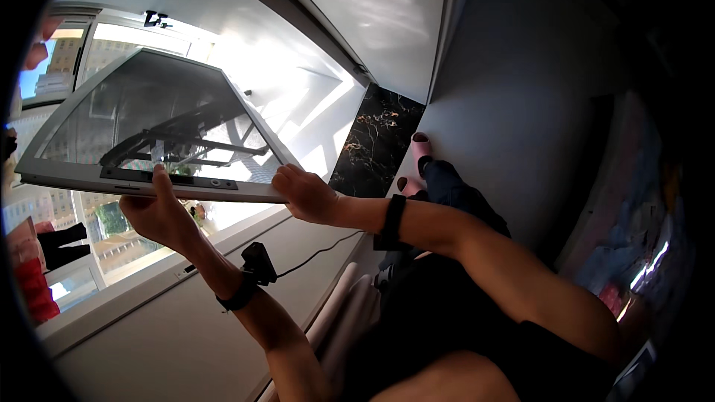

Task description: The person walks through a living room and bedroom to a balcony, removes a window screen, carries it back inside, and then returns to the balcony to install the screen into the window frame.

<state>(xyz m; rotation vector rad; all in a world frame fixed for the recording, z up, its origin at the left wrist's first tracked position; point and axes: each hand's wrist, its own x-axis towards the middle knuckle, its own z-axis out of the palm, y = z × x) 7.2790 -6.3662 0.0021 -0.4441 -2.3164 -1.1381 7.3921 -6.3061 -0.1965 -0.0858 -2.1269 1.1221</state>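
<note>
A window screen panel (179, 89) with a pale frame and grey see-through mesh is held up, tilted, at the left of the head view. My left hand (160, 212) grips its near rail, the thumb pressed on the dark latch strip (167, 177) and the fingers below. Closed around the near right corner of the frame is my right hand (305, 193); its fingertips are partly hidden. Through the mesh, dark bars (201, 141) show behind the panel.
Bright windows (112, 227) line the left side, with red and black clothes (37, 275) hanging there. A low white wall or panel (201, 327) runs below my left forearm. Black marble flooring (376, 134) lies ahead of my pink slippers (421, 147), beside a white door (372, 15). A cable (320, 253) trails from my left wrist device.
</note>
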